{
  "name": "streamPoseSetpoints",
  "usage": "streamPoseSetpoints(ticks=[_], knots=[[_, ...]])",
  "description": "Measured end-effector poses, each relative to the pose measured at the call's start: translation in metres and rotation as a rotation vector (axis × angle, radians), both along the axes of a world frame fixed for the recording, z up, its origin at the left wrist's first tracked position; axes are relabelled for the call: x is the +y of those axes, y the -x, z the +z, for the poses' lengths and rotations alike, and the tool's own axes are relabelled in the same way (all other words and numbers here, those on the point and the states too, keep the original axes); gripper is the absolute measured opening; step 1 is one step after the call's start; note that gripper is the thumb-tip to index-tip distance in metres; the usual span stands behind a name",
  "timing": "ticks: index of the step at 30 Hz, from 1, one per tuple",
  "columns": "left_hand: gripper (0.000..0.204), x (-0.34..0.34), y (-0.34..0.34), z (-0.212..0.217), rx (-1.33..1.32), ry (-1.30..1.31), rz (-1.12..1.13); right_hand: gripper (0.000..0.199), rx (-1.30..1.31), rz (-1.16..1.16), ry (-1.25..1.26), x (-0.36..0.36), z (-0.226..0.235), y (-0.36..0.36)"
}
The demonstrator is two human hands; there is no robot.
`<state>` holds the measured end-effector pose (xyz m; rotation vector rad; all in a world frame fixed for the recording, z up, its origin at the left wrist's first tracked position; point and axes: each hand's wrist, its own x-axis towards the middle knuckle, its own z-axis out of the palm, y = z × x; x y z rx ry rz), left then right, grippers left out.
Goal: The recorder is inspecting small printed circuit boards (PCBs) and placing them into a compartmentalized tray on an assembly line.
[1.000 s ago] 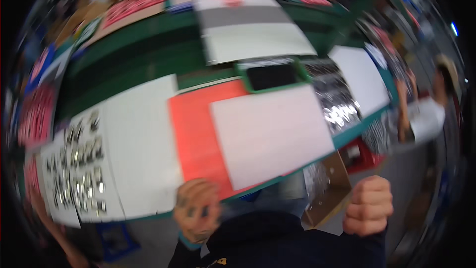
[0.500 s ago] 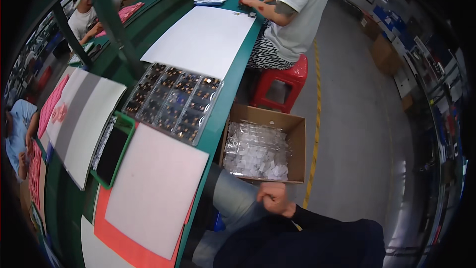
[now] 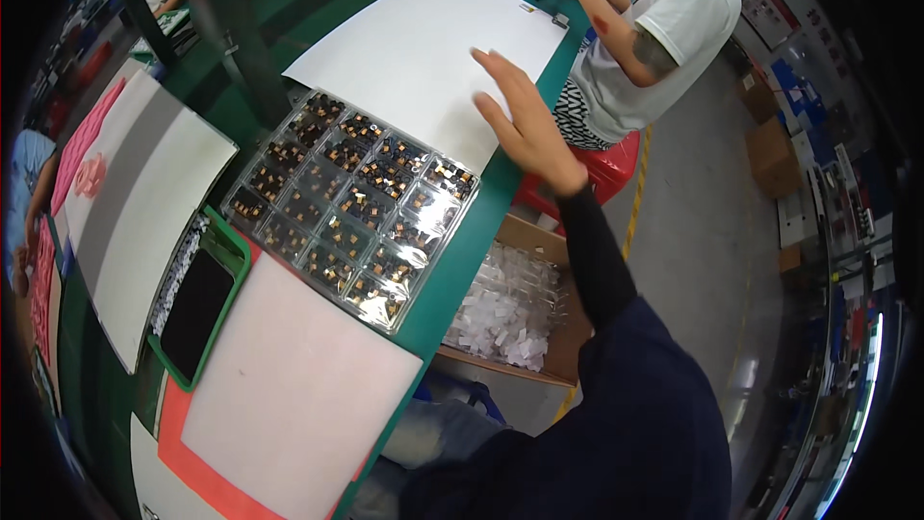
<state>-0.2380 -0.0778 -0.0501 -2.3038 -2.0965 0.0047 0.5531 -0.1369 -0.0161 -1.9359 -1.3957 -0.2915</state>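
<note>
Right hand open above a white sheet, beside a clear tray of small parts

The person's right hand (image 3: 529, 127) reaches out from a dark sleeve (image 3: 597, 260), thumb and fingers parted, with nothing seen in its grasp. It is in front of the near right part of a large white sheet (image 3: 404, 43); whether it touches the sheet I cannot tell. The left hand is outside the view, so I cannot tell its state.

Just beside the sheet, on the green table (image 3: 449, 279), lies the clear tray (image 3: 436, 250). Its square compartments hold small dark and copper-coloured parts, and glare covers some of those on the right. Next to the tray are a pale sheet (image 3: 298, 376) on top of a red one, and a green bin (image 3: 223, 313) with a flat black piece in it.

Below the table edge, a cardboard box (image 3: 576, 332) on the floor contains clear plastic and many white scraps (image 3: 500, 318). Farther along, a co-worker in a white shirt (image 3: 674, 48) sits on a red stool (image 3: 619, 169), both arms stretched over the table. A small grey block (image 3: 560, 21) rests at the white sheet's far right corner.
</note>
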Motion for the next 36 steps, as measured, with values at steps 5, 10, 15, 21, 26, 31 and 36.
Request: streamPoseSetpoints(ticks=[5, 10, 15, 21, 26, 31, 36], knots=[[0.057, 0.004, 0.018, 0.002, 0.083, 0.094, 0.128, 0.063, -0.169, -0.128, 0.361, -0.002, -0.052, -0.048], [0.061, 0.004, 0.054, -0.029, 0.146, 0.041, -0.010, 0.069, -0.172, -0.153, 0.492, -0.019, -0.049, -0.054], [0.062, -0.006, 0.082, -0.043, 0.139, 0.002, -0.005, 0.070, -0.150, -0.106, 0.493, -0.017, -0.055, -0.056], [0.062, -0.036, 0.099, -0.046, 0.023, -0.033, 0.053, 0.072, -0.115, -0.077, 0.509, -0.040, -0.040, -0.058], [0.062, -0.043, 0.085, -0.045, -0.043, -0.051, 0.080, 0.071, -0.108, -0.066, 0.496, -0.045, -0.037, -0.055], [0.062, -0.029, 0.058, -0.033, -0.073, -0.067, 0.070, 0.069, -0.125, -0.101, 0.483, -0.046, -0.044, -0.051], [0.062, -0.006, 0.020, -0.021, -0.105, -0.067, 0.048, 0.068, -0.105, -0.079, 0.491, -0.051, -0.045, -0.055]])
